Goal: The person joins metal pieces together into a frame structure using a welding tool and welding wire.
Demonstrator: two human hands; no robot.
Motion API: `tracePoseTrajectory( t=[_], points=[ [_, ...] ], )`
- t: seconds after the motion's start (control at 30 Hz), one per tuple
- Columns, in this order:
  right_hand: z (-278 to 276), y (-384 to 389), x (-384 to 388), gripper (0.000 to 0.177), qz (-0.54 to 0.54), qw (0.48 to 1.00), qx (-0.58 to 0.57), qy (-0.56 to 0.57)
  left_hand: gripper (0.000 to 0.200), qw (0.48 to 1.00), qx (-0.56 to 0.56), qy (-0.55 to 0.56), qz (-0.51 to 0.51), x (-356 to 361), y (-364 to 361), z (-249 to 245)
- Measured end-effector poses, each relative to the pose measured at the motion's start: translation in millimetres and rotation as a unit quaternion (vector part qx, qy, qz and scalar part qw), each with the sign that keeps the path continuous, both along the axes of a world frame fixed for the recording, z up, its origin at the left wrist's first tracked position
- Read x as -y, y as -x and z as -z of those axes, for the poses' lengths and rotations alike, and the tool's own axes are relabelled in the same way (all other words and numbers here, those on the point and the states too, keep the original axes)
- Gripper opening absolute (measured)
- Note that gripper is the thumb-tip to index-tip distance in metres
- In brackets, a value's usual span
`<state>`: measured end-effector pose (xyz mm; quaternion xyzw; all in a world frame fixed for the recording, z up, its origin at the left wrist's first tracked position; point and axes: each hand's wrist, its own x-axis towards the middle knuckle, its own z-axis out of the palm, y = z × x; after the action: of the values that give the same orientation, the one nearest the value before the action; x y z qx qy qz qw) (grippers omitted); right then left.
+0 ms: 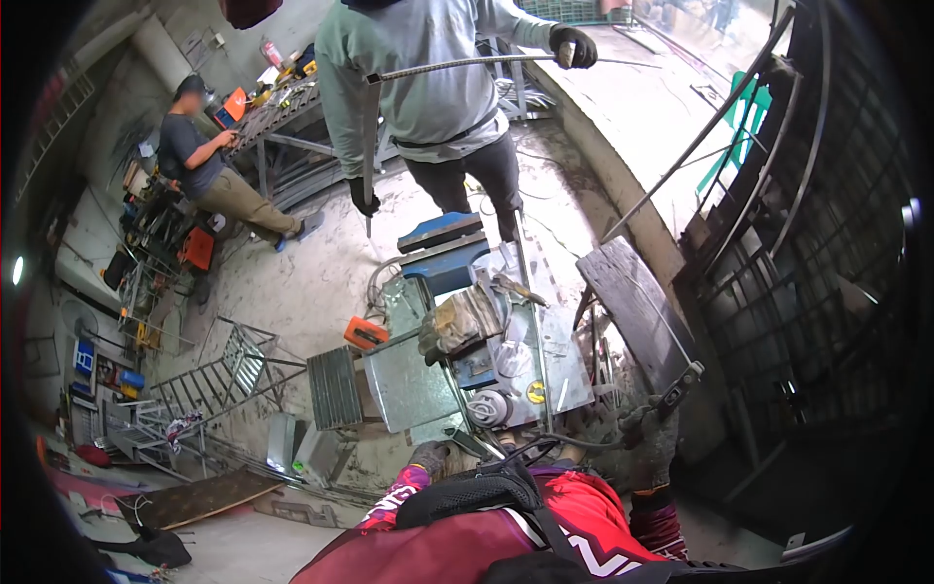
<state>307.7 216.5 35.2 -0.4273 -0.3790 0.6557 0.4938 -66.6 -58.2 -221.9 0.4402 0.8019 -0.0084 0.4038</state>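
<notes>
My right hand (644, 430), in a dark glove, is closed around a welding electrode holder (678, 387). A thin rod rises from its jaw, and a black cable (584, 443) runs from it toward my body. My gloved left hand (430, 456) is low beside the near edge of a metal sheet (413, 382); its fingers are not clear. Ahead of me, worn tan work gloves (462, 321) lie on the metal-topped work area. Near them are a round grey item (488, 409) and a small yellow round item (536, 391).
A co-worker (418, 88) stands opposite, holding metal bars (457, 64) in gloved hands. Another person (204, 156) stands at a cluttered bench. A wooden plank (632, 302) is at my right, with a metal grille (817, 263) beyond. A metal frame (238, 360) lies left.
</notes>
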Motion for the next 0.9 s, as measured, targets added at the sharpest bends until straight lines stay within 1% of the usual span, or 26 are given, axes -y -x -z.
tracePoseTrajectory(
  t=[0.17, 0.23, 0.37, 0.43, 0.47, 0.53, 0.57, 0.63, 0.73, 0.77, 0.83, 0.87, 0.9],
  points=[
    [-1, -2, 3, 0.038, 0.008, 1.000, 0.008, -0.014, 0.045, 1.000, -0.006, -0.012, -0.009, -2, 2, 3],
    [-6, 1, 4, 0.038, 0.026, 1.000, 0.009, 0.003, 0.045, 1.000, -0.005, -0.001, -0.014, -3, 3, 4],
    [-11, -1, 6, 0.036, 0.017, 0.999, 0.032, 0.009, 0.045, 1.000, -0.004, 0.004, -0.017, -4, 2, 2],
    [-13, 0, 7, 0.041, 0.022, 1.000, 0.007, 0.017, 0.044, 1.000, 0.000, -0.028, -0.008, -1, 2, 6],
    [-14, -1, 7, 0.041, 0.024, 0.999, 0.009, 0.020, 0.044, 1.000, 0.002, -0.026, -0.006, 0, 3, 7],
    [-16, -3, 6, 0.041, -0.011, 1.000, 0.004, 0.002, 0.043, 1.000, -0.010, -0.017, -0.009, 2, 3, 7],
    [-18, -1, 5, 0.041, -0.009, 1.000, 0.005, 0.004, 0.043, 1.000, -0.008, -0.016, -0.007, 3, 2, 8],
    [-27, 7, 7, 0.022, 0.025, 1.000, -0.004, 0.015, 0.042, 0.999, 0.004, -0.036, -0.032, 2, 0, 1],
    [-25, 4, 7, 0.021, 0.021, 1.000, -0.002, 0.016, 0.041, 0.998, 0.022, -0.015, -0.057, -5, -2, -15],
    [-24, 3, 7, 0.021, 0.022, 1.000, -0.001, 0.017, 0.041, 0.998, 0.022, -0.014, -0.056, -7, -4, -22],
    [-18, 0, 7, 0.021, 0.023, 0.999, 0.004, 0.022, 0.041, 0.994, 0.028, 0.003, -0.101, -10, -6, -29],
    [-12, -3, 7, 0.021, 0.023, 0.999, 0.005, 0.023, 0.041, 0.994, 0.029, 0.004, -0.101, -12, -6, -33],
    [-7, -4, 6, 0.029, 0.021, 1.000, 0.018, 0.010, 0.040, 0.997, 0.019, -0.001, -0.080, -13, -5, -30]
  ],
)
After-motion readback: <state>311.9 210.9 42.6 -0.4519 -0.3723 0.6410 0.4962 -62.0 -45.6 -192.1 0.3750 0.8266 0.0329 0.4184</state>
